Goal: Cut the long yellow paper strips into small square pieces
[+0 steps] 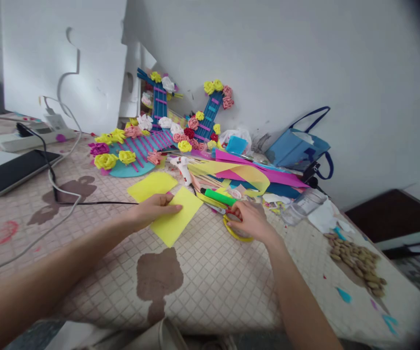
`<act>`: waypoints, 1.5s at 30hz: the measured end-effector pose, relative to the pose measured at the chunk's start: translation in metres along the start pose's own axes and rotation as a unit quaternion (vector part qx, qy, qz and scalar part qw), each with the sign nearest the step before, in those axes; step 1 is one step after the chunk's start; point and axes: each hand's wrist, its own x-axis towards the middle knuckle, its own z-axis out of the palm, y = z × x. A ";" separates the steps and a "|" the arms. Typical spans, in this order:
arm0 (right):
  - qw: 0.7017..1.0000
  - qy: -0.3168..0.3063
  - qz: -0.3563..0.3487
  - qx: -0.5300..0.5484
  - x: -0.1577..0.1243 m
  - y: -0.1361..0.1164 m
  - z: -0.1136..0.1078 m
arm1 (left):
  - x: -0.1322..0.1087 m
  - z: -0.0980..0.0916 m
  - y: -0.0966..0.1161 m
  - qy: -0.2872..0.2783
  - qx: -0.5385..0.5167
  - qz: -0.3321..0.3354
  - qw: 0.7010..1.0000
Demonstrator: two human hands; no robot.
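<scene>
My left hand (156,210) pinches a yellow sheet of paper (176,218) between thumb and fingers, above the table. Another yellow sheet (151,186) lies just behind that hand. On the right, my right hand (251,221) has its fingers closed on the handles of a pair of scissors (237,236), with yellow and red grips. The blades point away to the left, partly covered by a green marker (219,196) lying close to my fingertips. A white hot glue gun (181,169) rests behind the sheets.
Paper-flower decorations (136,148) stand against the wall. Coloured paper strips (246,170) lie beside a blue bag (297,146). Peanuts (356,262) are heaped at the right. A power strip (34,136), trailing cables and a dark tablet (16,170) occupy the left.
</scene>
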 end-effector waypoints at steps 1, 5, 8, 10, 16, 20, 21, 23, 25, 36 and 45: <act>1.000 0.002 0.001 -0.014 0.000 0.002 0.002 | 0.000 0.000 0.000 -0.007 -0.011 -0.004 1.000; 0.998 -0.013 0.015 -0.059 0.001 0.004 0.007 | -0.001 0.001 -0.001 -0.030 -0.051 -0.026 0.998; 0.997 -0.039 0.014 -0.067 0.001 0.005 0.006 | -0.001 0.001 -0.001 -0.048 -0.059 -0.036 0.996; 0.997 -0.052 0.006 -0.051 -0.002 0.005 0.001 | -0.001 0.000 -0.001 -0.047 -0.065 -0.030 0.996; 0.982 -0.054 0.016 0.179 -0.009 -0.002 -0.018 | 0.003 -0.012 0.002 -0.022 -0.109 -0.014 0.994; 0.878 -0.081 0.028 0.471 -0.005 -0.027 -0.005 | 0.006 -0.021 0.002 -0.010 -0.138 -0.007 0.990; 0.845 -0.083 0.038 0.527 -0.005 -0.036 0.002 | 0.007 -0.023 0.002 -0.012 -0.141 -0.006 0.990; 0.783 -0.113 0.037 0.611 -0.006 -0.054 0.017 | 0.008 -0.024 0.002 -0.015 -0.147 -0.008 0.989; 0.730 -0.143 0.003 0.668 -0.010 -0.071 0.031 | 0.008 -0.024 0.002 -0.007 -0.152 -0.012 0.988; 0.577 -0.294 -0.017 0.762 -0.028 -0.100 0.033 | 0.011 -0.032 0.003 0.000 -0.141 -0.002 0.990; 0.517 -0.317 0.014 0.795 -0.024 -0.094 0.040 | 0.011 -0.042 0.005 -0.006 -0.159 0.021 0.987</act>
